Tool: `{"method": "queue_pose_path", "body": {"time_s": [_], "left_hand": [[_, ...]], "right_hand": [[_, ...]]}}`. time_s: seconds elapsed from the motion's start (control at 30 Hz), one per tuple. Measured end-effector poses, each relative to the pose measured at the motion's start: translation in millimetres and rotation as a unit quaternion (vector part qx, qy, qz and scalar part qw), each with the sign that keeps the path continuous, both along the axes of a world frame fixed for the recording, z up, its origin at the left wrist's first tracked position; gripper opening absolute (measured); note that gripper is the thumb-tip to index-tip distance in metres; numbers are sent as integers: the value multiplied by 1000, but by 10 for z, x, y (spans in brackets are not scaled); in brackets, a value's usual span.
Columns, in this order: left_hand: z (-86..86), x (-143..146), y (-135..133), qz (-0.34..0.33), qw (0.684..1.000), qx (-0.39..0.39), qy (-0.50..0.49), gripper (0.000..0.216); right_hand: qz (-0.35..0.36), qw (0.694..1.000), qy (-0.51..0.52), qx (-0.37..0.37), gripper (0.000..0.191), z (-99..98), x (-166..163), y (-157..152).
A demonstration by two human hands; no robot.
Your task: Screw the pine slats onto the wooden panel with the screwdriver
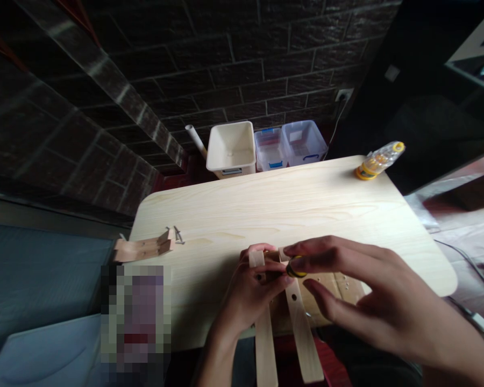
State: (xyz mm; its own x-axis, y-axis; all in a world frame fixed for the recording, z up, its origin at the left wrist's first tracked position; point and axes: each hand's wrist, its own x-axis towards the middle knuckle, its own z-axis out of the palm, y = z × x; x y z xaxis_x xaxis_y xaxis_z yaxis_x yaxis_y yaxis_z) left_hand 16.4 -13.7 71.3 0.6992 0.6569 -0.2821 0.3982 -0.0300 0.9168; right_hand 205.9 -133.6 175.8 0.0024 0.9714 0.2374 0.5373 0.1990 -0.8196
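Two pale wooden slats (302,333) with drilled holes reach from the near edge of a light wooden table (274,209) toward me, joined to a small wooden frame. My left hand (252,287) grips the top of the left slat, fingers curled round it. My right hand (358,290) pinches the black and yellow handle of a small screwdriver (295,267) at the top of the right slat; its other fingers are spread.
A few small wooden blocks (145,248) and loose screws (178,234) lie at the table's left edge. A yellow-capped clear bottle (379,160) lies at the far right. Beyond the table stand a cream bin (230,148) and two clear plastic boxes (290,145) against a dark brick wall.
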Motion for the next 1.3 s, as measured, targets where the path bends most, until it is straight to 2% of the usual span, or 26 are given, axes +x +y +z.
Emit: {"method": "queue_pose_path", "body": {"time_s": [0.27, 0.47, 0.73, 1.03, 1.2, 1.3], "left_hand": [[3, -20, 5, -7, 1000, -11, -25, 24], [-23, -22, -8, 4, 995, -83, -52, 30], [42, 16, -5, 11, 997, -71, -19, 26], [83, 19, -2, 4, 997, -75, -4, 24], [91, 25, -6, 18, 996, -88, 4, 33], [103, 31, 2, 12, 997, -81, 7, 31]], "right_hand": [[2, 1000, 7, -10, 29, -1, 20, -29], [4, 1000, 17, -5, 29, -20, 23, -17], [4, 1000, -5, 6, 33, -11, 10, -29], [3, 1000, 0, 29, 22, -25, 8, 31], [-1, 999, -9, 31, 29, -8, -10, 11], [13, 1000, -4, 20, 30, 5, -4, -10]]}}
